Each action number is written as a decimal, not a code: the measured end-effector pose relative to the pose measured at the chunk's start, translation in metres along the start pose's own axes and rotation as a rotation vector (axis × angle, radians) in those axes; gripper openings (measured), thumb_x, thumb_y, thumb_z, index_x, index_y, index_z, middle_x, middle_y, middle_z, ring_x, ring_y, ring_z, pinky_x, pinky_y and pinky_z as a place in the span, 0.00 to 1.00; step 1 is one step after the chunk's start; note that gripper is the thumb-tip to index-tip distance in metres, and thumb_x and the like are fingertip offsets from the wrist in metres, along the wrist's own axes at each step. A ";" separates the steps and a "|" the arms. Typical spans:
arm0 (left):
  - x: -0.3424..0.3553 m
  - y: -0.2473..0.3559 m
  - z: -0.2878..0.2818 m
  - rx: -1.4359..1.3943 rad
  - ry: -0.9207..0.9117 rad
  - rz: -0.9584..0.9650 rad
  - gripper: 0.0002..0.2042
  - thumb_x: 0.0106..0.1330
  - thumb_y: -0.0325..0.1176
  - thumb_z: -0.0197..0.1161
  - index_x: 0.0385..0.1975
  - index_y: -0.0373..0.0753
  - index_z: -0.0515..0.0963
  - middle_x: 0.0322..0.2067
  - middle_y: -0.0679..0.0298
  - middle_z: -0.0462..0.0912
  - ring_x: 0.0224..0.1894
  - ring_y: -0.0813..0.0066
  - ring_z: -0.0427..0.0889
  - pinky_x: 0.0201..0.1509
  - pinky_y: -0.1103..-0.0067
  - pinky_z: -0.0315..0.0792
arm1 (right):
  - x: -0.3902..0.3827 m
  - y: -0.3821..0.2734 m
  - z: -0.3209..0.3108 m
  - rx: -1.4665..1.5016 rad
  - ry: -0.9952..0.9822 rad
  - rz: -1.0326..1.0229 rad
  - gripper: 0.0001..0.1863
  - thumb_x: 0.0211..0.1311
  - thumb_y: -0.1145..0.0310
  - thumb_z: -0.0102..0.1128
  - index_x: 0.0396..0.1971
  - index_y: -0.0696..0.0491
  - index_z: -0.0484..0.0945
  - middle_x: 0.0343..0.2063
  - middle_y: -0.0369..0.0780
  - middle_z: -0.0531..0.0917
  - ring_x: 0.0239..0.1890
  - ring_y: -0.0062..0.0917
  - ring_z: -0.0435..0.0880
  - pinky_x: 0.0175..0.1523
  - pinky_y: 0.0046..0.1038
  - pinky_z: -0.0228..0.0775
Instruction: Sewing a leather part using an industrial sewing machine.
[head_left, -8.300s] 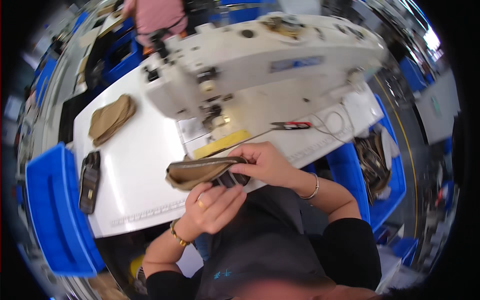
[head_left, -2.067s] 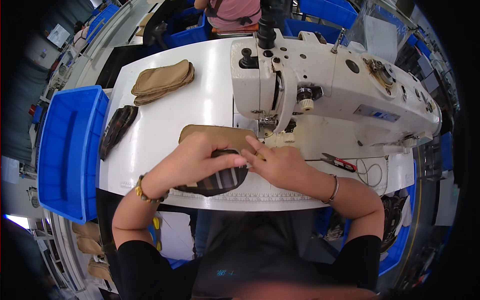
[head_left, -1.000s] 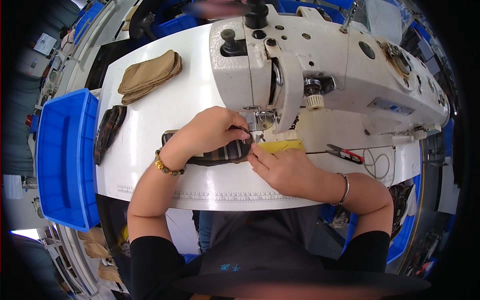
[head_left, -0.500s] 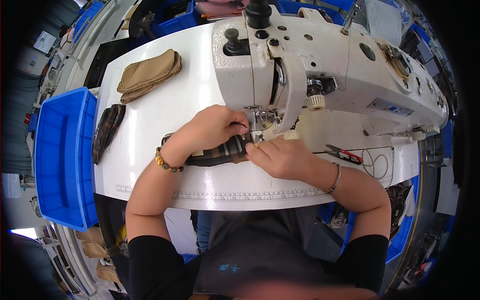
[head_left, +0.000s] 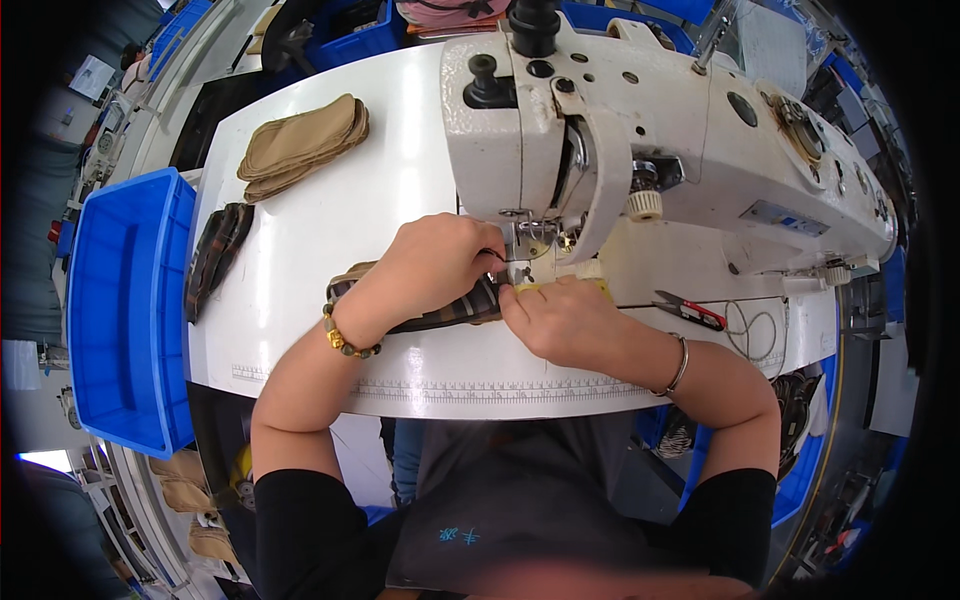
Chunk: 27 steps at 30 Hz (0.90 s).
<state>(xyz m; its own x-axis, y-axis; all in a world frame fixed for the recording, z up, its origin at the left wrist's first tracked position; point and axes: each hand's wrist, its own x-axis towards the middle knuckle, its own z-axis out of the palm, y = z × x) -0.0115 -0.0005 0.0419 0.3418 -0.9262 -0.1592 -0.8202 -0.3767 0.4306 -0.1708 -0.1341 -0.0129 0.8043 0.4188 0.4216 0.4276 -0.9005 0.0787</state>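
My left hand (head_left: pixel 435 265) pinches the corner of a striped pouch (head_left: pixel 445 312) with tan fabric and a zipper edge, just beside the needle and presser foot of the white sewing machine (head_left: pixel 520 150). My right hand (head_left: pixel 555 320) has its fingertips closed on the same corner, its knuckles over a yellow strip (head_left: pixel 595 288) on the machine bed. The point where both sets of fingertips meet is partly hidden. Red-handled thread snips (head_left: pixel 690 308) lie right of my right hand, near a loose cord.
On the white table (head_left: pixel 350 200) lie a stack of tan fabric pieces (head_left: pixel 300 145) and another striped pouch (head_left: pixel 218 260) at left. A blue bin (head_left: pixel 130 290) stands left of it; blue bins with dark items (head_left: pixel 795 395) sit below the right end. A person in pink (head_left: pixel 450 10) is beyond.
Over two seconds the pouch has moved up beside the needle, my left hand rising with it. In the last half second both hands have shifted slightly right, staying on the corner.
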 end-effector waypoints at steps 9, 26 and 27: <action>-0.001 0.005 0.001 0.074 0.052 0.028 0.06 0.61 0.37 0.66 0.32 0.43 0.84 0.30 0.61 0.86 0.36 0.58 0.85 0.38 0.67 0.78 | -0.005 -0.007 -0.001 -0.048 0.097 -0.061 0.12 0.45 0.72 0.61 0.31 0.62 0.81 0.17 0.35 0.75 0.16 0.18 0.76 0.19 0.21 0.66; -0.006 0.006 0.008 0.152 0.134 0.057 0.06 0.62 0.35 0.64 0.30 0.41 0.83 0.27 0.60 0.84 0.33 0.60 0.85 0.35 0.67 0.78 | -0.010 -0.015 -0.002 -0.056 0.018 -0.020 0.18 0.44 0.72 0.60 0.37 0.62 0.81 0.20 0.34 0.76 0.17 0.19 0.75 0.21 0.22 0.65; -0.006 0.006 0.008 0.151 0.133 0.058 0.06 0.62 0.35 0.64 0.30 0.41 0.83 0.27 0.60 0.84 0.33 0.60 0.85 0.35 0.67 0.78 | -0.010 -0.015 -0.002 -0.055 0.017 -0.019 0.18 0.44 0.72 0.60 0.37 0.62 0.81 0.20 0.34 0.76 0.17 0.19 0.75 0.21 0.22 0.65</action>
<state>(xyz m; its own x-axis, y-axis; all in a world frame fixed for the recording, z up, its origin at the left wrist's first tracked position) -0.0227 0.0027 0.0382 0.3415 -0.9398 -0.0147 -0.8962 -0.3304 0.2960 -0.1864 -0.1246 -0.0167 0.7887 0.4346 0.4349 0.4193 -0.8975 0.1365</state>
